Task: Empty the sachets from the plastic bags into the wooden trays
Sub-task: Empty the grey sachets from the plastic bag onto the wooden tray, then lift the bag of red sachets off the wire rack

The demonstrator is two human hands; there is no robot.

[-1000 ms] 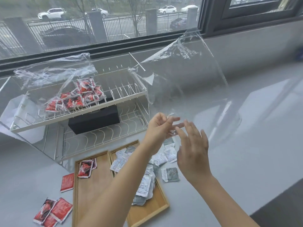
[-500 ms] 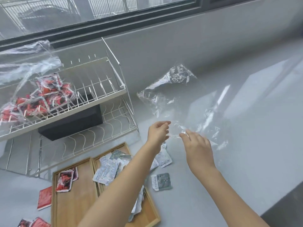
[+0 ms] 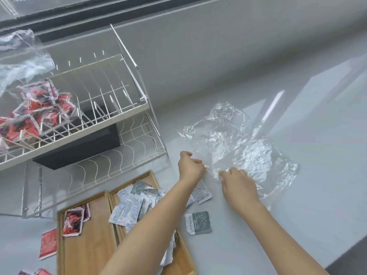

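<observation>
An empty clear plastic bag (image 3: 238, 147) lies crumpled and flat on the grey counter. My left hand (image 3: 190, 165) pinches its near edge, and my right hand (image 3: 238, 185) grips the same edge just to the right. Two wooden trays sit side by side at the lower left. The left tray (image 3: 85, 249) holds a few red sachets (image 3: 75, 221). The right tray (image 3: 184, 259) holds a pile of white and grey sachets (image 3: 129, 207), partly hidden by my left forearm. Another clear bag full of red sachets (image 3: 35, 112) rests on the rack's upper shelf.
A white wire dish rack (image 3: 119, 114) stands at the left with a black box (image 3: 79, 147) under its upper shelf. Loose sachets lie on the counter: a grey one (image 3: 198, 222), a white one (image 3: 202, 193), red ones (image 3: 48, 244). A dark edge cuts the lower right.
The empty bag came down from held up in the air to lying flat on the counter. Both hands lowered with it, and the view tilted downward.
</observation>
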